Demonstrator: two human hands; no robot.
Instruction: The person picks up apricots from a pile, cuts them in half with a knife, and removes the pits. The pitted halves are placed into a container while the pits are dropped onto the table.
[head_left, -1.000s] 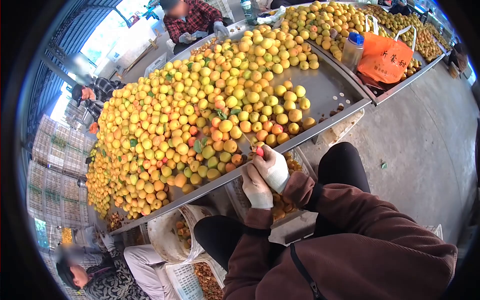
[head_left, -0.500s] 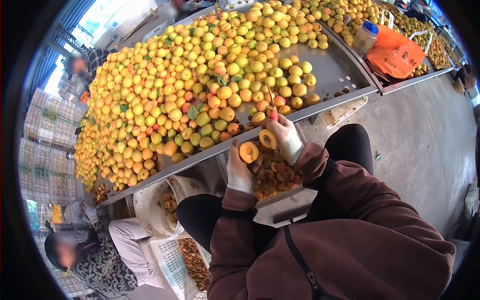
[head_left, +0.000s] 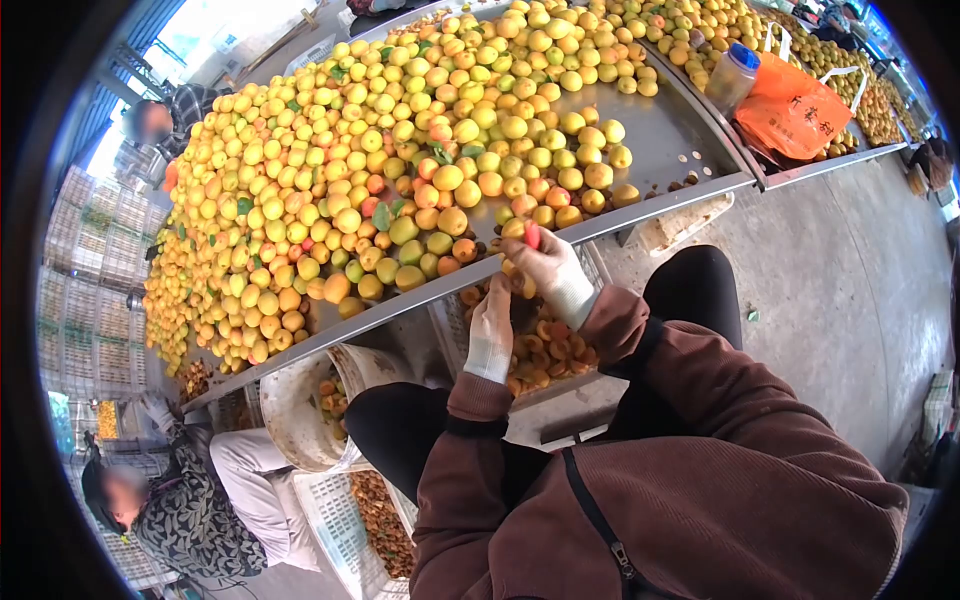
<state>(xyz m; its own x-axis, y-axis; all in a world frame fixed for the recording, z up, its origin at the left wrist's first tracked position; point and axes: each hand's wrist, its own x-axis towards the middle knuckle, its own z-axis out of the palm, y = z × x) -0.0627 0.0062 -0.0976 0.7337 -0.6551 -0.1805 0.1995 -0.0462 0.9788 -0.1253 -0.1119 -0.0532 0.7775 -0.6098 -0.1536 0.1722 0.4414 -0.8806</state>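
My right hand [head_left: 555, 275], in a pale glove with bare fingertips, is closed around a small knife by its red handle [head_left: 532, 236]; its blade does not show. Orange fruit lies by those fingertips at the table edge. Just left and lower, my left hand [head_left: 491, 325] has its fingers bent together; what they hold, if anything, is hidden. Under both hands sits a crate [head_left: 450, 335] of halved apricots [head_left: 545, 350]. Whole apricots [head_left: 330, 190], yellow to orange with a few leaves, heap the metal table [head_left: 665, 130] beyond my hands.
A stained white bucket [head_left: 300, 410] stands left of my knees, beside a white basket [head_left: 325, 520] of brown pits. One person [head_left: 200, 500] sits at the lower left, another [head_left: 185, 115] farther off. An orange bag [head_left: 790, 105] and a blue-lidded jar [head_left: 733, 80] rest at the right.
The two apricot halves seen in my hands no longer show there. My right hand has moved slightly left and up, the knife blade out of sight; my left hand has turned fingers-up.
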